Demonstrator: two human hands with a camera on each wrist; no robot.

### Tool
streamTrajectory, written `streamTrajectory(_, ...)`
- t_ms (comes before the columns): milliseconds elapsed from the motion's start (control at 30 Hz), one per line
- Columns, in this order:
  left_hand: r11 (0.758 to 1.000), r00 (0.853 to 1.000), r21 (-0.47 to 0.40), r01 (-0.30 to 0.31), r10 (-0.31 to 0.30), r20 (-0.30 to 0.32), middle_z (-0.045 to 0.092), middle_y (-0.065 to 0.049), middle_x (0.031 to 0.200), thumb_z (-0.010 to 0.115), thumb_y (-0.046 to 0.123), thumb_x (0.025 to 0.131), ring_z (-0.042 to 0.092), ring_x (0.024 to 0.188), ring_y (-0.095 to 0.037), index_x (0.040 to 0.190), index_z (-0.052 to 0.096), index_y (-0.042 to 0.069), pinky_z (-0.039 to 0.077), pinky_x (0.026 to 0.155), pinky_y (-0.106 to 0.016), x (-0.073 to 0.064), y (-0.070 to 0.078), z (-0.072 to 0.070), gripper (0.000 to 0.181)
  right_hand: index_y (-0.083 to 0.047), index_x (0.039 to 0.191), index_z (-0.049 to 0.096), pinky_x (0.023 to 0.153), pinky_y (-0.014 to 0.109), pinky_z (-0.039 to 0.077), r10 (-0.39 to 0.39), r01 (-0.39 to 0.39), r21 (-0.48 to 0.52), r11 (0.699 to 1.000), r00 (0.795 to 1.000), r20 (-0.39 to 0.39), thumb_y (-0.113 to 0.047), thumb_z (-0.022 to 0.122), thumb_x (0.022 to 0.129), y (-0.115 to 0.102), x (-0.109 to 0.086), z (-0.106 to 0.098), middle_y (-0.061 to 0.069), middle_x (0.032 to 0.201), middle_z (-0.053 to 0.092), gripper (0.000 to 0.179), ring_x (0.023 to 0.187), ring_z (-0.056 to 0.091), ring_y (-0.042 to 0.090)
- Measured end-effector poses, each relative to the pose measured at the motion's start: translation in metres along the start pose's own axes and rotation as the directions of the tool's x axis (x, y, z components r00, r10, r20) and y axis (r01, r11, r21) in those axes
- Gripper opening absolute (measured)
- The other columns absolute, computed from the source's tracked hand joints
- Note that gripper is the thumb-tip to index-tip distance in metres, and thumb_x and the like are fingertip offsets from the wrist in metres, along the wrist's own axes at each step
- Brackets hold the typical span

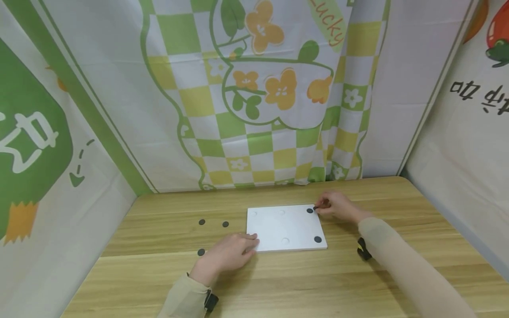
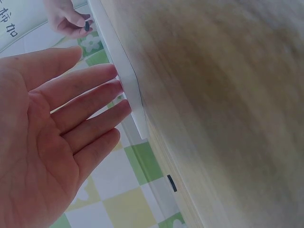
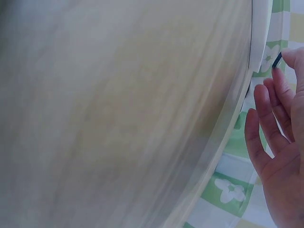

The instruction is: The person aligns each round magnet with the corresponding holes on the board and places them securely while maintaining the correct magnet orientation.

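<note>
A white rectangular board (image 1: 278, 227) lies on the table, with shallow round recesses showing in its top. Two flat black discs sit on its right side, a far disc (image 1: 309, 210) and a near disc (image 1: 317, 239). Just at the far right corner, my right hand (image 1: 338, 206) pinches another black disc (image 3: 277, 60) on edge between thumb and index finger, its other fingers loosely spread. My left hand (image 1: 233, 251) touches the board's near left corner; in the left wrist view its fingers (image 2: 97, 95) are extended, fingertips against the board's edge.
Three loose black discs lie left of the board: one disc (image 1: 202, 221) at the far left, one disc (image 1: 225, 224) closer to the board, and one disc (image 1: 201, 252) beside my left hand. Patterned curtain fabric (image 1: 258, 145) hangs behind the wooden table (image 1: 286, 287).
</note>
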State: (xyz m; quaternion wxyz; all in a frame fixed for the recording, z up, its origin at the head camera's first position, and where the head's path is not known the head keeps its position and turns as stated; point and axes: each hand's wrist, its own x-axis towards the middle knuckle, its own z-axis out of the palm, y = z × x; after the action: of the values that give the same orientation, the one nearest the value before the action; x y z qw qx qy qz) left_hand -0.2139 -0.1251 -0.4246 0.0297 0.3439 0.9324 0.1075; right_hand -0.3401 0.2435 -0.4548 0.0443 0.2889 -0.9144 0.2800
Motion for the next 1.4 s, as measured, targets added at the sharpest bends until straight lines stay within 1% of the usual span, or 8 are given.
streamTrajectory(300,1.000,1.000,-0.001,-0.001,0.001,0.000,0.054,-0.009,0.137,0.052,0.024,0.097,0.053,0.125,-0.027,0.127,0.059,0.008,0.043,0.107,-0.041,0.001,-0.001,0.002,0.035,-0.013,0.088,0.068,0.072,0.024,0.054,0.009,-0.009,-0.007,1.000,1.000,0.015,-0.020,0.076,0.081,-0.008,0.004,0.002,-0.003,0.088,0.063,0.014,0.080,0.059,0.009)
streamTrajectory(567,1.000,1.000,0.004,0.006,-0.006,0.005,0.054,-0.009,0.137,0.052,0.024,0.097,0.053,0.125,-0.027,0.127,0.059,0.008,0.042,0.107,-0.041,0.001,-0.001,0.002,0.035,-0.012,0.086,0.067,0.070,0.024,0.054,-0.033,0.034,-0.021,0.999,0.999,0.016,-0.016,0.074,0.081,-0.008,0.009,0.007,-0.003,0.086,0.063,0.010,0.078,0.058,0.009)
streamTrajectory(800,1.000,1.000,0.007,0.003,-0.003,0.000,0.054,-0.009,0.136,0.052,0.023,0.097,0.053,0.125,-0.027,0.127,0.059,0.008,0.042,0.107,-0.041,0.001,-0.001,0.002,0.035,-0.013,0.086,0.068,0.067,0.022,0.051,-0.041,0.042,-0.031,0.999,0.999,0.026,-0.017,0.074,0.080,-0.012,0.014,0.010,-0.004,0.083,0.062,0.009,0.075,0.056,0.007)
streamTrajectory(1033,1.000,1.000,0.012,-0.003,0.003,-0.006,0.055,-0.008,0.136,0.052,0.023,0.096,0.054,0.124,-0.027,0.127,0.060,0.008,0.043,0.107,-0.041,0.001,0.000,0.003,0.035,-0.012,0.086,0.068,0.067,0.023,0.053,-0.096,0.097,-0.055,0.994,0.995,0.023,-0.013,0.074,0.080,-0.016,0.020,0.012,-0.004,0.085,0.065,0.008,0.075,0.058,0.007)
streamTrajectory(1200,1.000,1.000,0.017,-0.007,0.007,-0.012,0.056,-0.009,0.135,0.053,0.022,0.096,0.054,0.123,-0.027,0.126,0.060,0.007,0.043,0.106,-0.041,0.001,0.000,0.002,0.035,-0.011,0.088,0.068,0.067,0.021,0.054,-0.114,0.115,-0.044,0.992,0.993,0.035,-0.011,0.072,0.080,-0.021,0.024,0.012,-0.002,0.086,0.066,0.009,0.075,0.059,0.007)
streamTrajectory(1400,1.000,1.000,0.019,-0.011,0.012,-0.018,0.056,-0.010,0.134,0.054,0.022,0.096,0.055,0.123,-0.028,0.126,0.060,0.006,0.044,0.106,-0.042,0.001,0.000,0.002,0.034,-0.010,0.088,0.067,0.067,0.019,0.054,-0.121,0.123,-0.040,0.992,0.991,0.051,-0.012,0.072,0.081,-0.026,0.029,0.014,-0.001,0.087,0.066,0.010,0.075,0.060,0.008)
